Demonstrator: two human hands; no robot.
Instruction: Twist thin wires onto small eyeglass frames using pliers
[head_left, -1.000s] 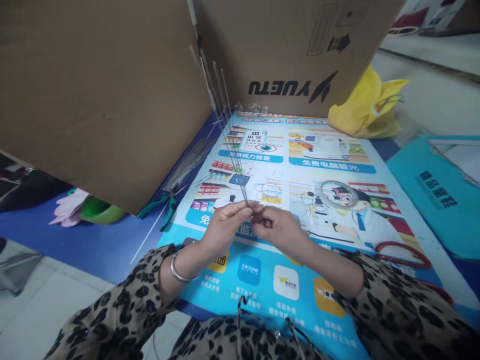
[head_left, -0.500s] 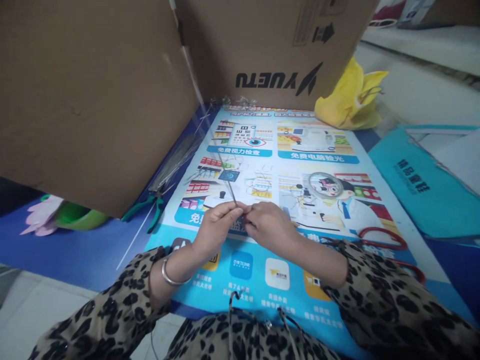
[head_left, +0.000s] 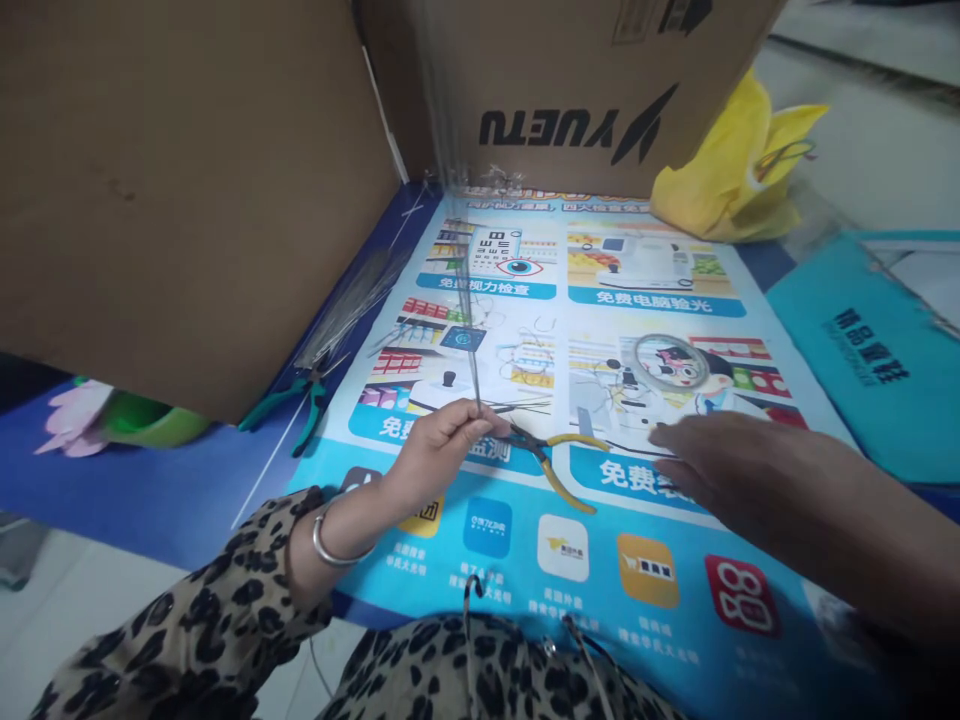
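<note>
Thin wires (head_left: 475, 375) in the left hand (head_left: 442, 445), the right hand (head_left: 720, 460) apart

The left hand, which wears a silver bracelet (head_left: 330, 550), is pinched on the low part of the wires, above the middle of the poster (head_left: 600, 550). The wires rise toward the far side, in front of the box (head_left: 187, 200), where their tops are blurred. The right hand is well apart, over the right side of the poster (it is blurred, so I cannot tell if it holds something). Between the hands are the yellow pliers (head_left: 546, 462), tips toward the left hand; I cannot tell if they touch it. On the left, green pliers (head_left: 309, 395) are just beside a wire bundle (head_left: 352, 310). On the right is a yellow bag (head_left: 727, 175) and, nearer, a teal bag (head_left: 840, 355).
</note>
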